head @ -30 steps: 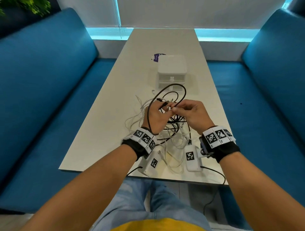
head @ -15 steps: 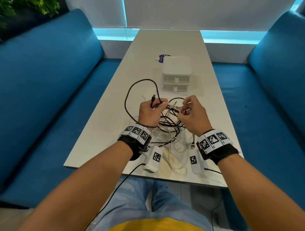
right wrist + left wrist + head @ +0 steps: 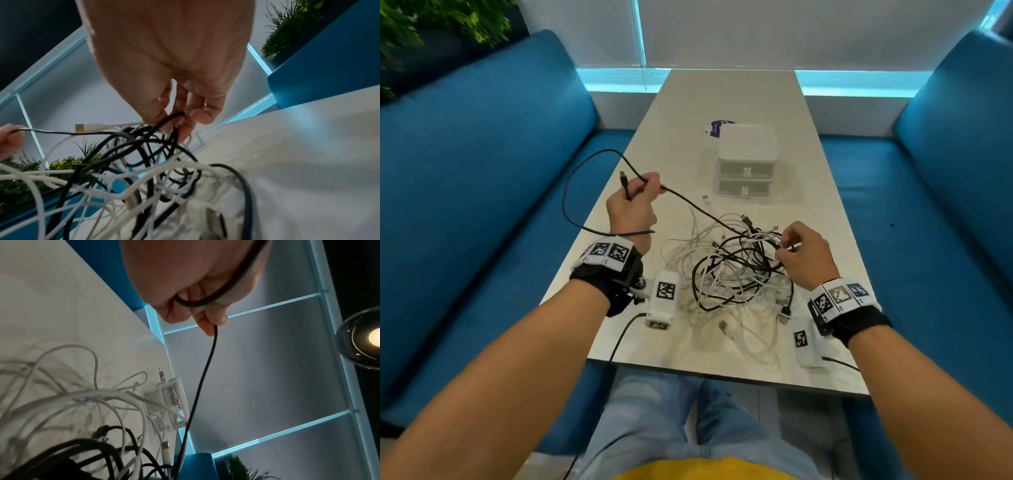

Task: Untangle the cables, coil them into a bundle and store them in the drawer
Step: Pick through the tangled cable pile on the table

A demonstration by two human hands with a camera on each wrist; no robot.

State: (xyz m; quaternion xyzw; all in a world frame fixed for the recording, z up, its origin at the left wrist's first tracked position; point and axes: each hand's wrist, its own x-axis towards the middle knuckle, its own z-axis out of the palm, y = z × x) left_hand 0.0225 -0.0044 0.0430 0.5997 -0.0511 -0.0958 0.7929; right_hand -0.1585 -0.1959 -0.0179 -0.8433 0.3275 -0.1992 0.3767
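Note:
A tangle of black and white cables (image 3: 736, 270) lies on the near part of the white table (image 3: 722, 96). My left hand (image 3: 635, 202) is raised at the table's left edge and grips a thin black cable (image 3: 690, 202) that loops out to the left and runs taut down into the tangle; its plug end sticks up beside my fingers. In the left wrist view the same black cable (image 3: 202, 374) leaves my left hand (image 3: 203, 316). My right hand (image 3: 796, 248) pinches black strands on the tangle's right side, seen close as the cable tangle (image 3: 144, 170) under my right hand (image 3: 180, 116).
A small white two-drawer box (image 3: 747, 161) stands mid-table beyond the tangle, both drawers closed, with a purple label (image 3: 717, 127) behind it. Blue sofa seats flank the table. White sensor boxes (image 3: 662, 298) hang at both wrists near the front edge.
My hands have drawn apart: the left pulled the black cable up and to the left, the right dropped to the tangle's right side. The black loop has swung leftwards.

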